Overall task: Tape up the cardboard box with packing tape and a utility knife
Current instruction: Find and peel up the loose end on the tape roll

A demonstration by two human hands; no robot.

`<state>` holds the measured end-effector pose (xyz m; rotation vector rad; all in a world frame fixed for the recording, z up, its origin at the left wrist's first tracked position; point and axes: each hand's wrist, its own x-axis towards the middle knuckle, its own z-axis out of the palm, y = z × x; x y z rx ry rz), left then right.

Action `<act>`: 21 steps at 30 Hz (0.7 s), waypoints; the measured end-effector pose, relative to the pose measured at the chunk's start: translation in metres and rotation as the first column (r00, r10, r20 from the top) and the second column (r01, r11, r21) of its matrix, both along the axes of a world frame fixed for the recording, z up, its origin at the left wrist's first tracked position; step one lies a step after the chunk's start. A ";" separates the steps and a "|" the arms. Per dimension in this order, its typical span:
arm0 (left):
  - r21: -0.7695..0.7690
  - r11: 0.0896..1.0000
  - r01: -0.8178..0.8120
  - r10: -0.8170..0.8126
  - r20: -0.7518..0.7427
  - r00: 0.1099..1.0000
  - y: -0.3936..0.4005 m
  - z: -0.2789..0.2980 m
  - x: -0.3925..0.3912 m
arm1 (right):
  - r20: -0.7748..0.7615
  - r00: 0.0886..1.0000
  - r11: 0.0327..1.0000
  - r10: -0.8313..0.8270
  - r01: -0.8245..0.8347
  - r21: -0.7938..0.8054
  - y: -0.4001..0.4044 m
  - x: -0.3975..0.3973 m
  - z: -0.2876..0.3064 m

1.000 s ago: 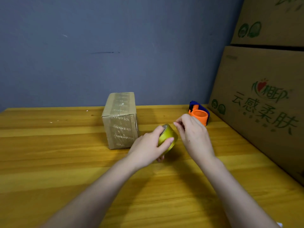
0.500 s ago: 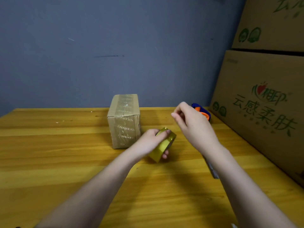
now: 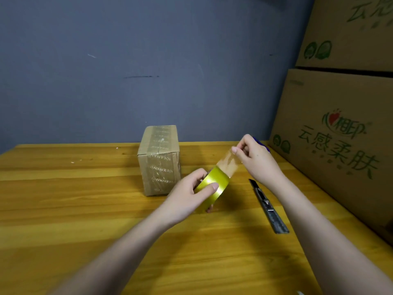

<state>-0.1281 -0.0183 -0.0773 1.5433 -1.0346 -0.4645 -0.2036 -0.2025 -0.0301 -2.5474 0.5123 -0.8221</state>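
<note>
left hand [image 3: 187,196] is clamping the glossy yellow roll of packing tape [image 3: 214,184] above the wooden table [image 3: 85,209]; right hand [image 3: 255,158] is pinching the clear free end of the tape [image 3: 228,163]. small taped cardboard box [image 3: 159,160] is standing just beside the roll, grey utility knife [image 3: 268,206] lying near. step judged: drawing out a strip; next, laying it on the box. since half a second ago, the strip is showing longer.

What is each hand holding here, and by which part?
The left hand grips the tape roll around its outer rim. The right hand pinches the free end of the peeled tape strip.
</note>
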 end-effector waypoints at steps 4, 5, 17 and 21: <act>0.154 0.959 -0.237 0.138 0.477 0.868 0.004 0.004 0.001 | 0.085 0.996 1.000 0.024 -0.023 -0.011 0.002 -0.001 0.000; 0.173 0.941 -0.291 0.148 0.563 0.813 0.003 0.006 0.000 | 0.102 0.994 0.999 0.025 -0.021 -0.040 0.003 -0.002 0.001; 0.239 0.929 -0.282 0.217 0.267 0.939 -0.016 0.000 0.014 | 0.200 0.979 0.939 0.034 0.037 -0.343 0.034 -0.021 0.026; 0.201 0.951 -0.237 0.246 -0.025 0.969 -0.022 0.004 0.014 | 0.229 0.967 0.875 0.114 0.012 -0.485 0.049 -0.023 0.036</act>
